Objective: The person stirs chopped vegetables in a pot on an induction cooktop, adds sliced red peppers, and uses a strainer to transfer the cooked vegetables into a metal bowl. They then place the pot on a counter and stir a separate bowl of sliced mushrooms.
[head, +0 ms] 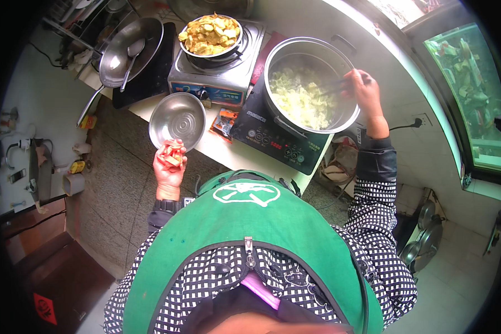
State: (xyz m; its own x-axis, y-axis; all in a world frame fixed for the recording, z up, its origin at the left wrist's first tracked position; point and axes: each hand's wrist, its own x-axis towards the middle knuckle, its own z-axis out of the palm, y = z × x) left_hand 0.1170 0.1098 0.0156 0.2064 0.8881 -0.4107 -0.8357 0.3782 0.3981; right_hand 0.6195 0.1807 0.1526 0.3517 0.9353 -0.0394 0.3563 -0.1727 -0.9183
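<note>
Pinkish cut strips of food (172, 155), possibly ham or sausage, lie in my left hand (169, 171), palm up with fingers curled around them. Just beyond it is a bare stainless steel bowl (179, 119) at the counter edge; I cannot tell whether my fingers hold its rim. My right hand (365, 89) is over the right rim of a large steel pot (311, 44). It grips dark, blurred utensils (332, 86), apparently chopsticks, reaching into the pot. Pale green chopped vegetable (302, 102) steams inside. The pot stands on a black induction cooker (275, 144) with a lit display.
A bowl heaped with yellow fried pieces (211, 35) sits on a steel gas stove (211, 79). Left of it, a wok (112, 62) holds a ladle (131, 62). A small orange packet (224, 124) lies on the counter (211, 151). The window (467, 92) is at right.
</note>
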